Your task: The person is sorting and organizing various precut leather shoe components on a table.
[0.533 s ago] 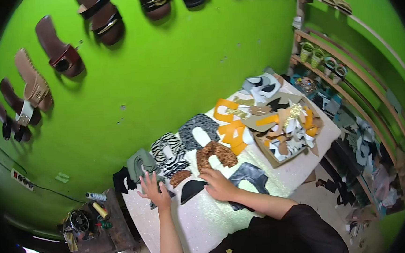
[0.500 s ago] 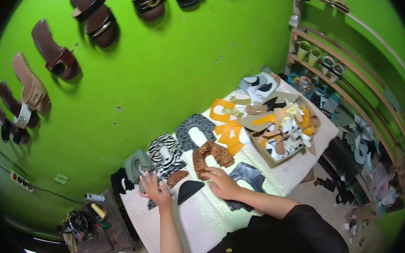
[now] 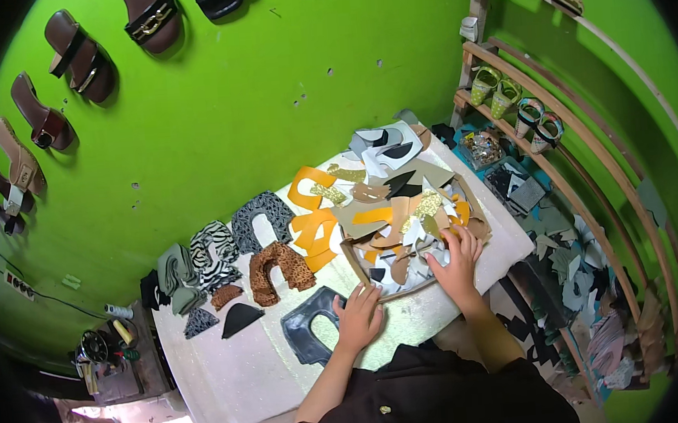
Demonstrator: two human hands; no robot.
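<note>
My left hand (image 3: 359, 318) is open, its fingers stretched toward the near left corner of a shallow cardboard box (image 3: 356, 264); I cannot tell if they touch it. Beside that hand lies a dark grey U-shaped cut piece (image 3: 300, 328). Over the box's right part, my right hand (image 3: 459, 266) has its fingers apart on the scraps. White, tan, orange and glittery gold scraps (image 3: 422, 217) are heaped in the box. To the left lie a leopard-print U-shaped piece (image 3: 265, 273), a black half-round piece (image 3: 241, 320) and a zebra-print stack (image 3: 213, 248).
All this lies on a pale table (image 3: 233, 384) against a green wall. Orange pieces (image 3: 315, 237) rest left of the box, and pale grey pieces (image 3: 388, 145) behind it. A wooden rack (image 3: 521, 124) with shoes stands at right, above piled offcuts. A sewing machine (image 3: 95, 346) stands at far left.
Both hands have moved right, from the leopard-print and green pieces to the box of scraps. My view has shifted to the right as well.
</note>
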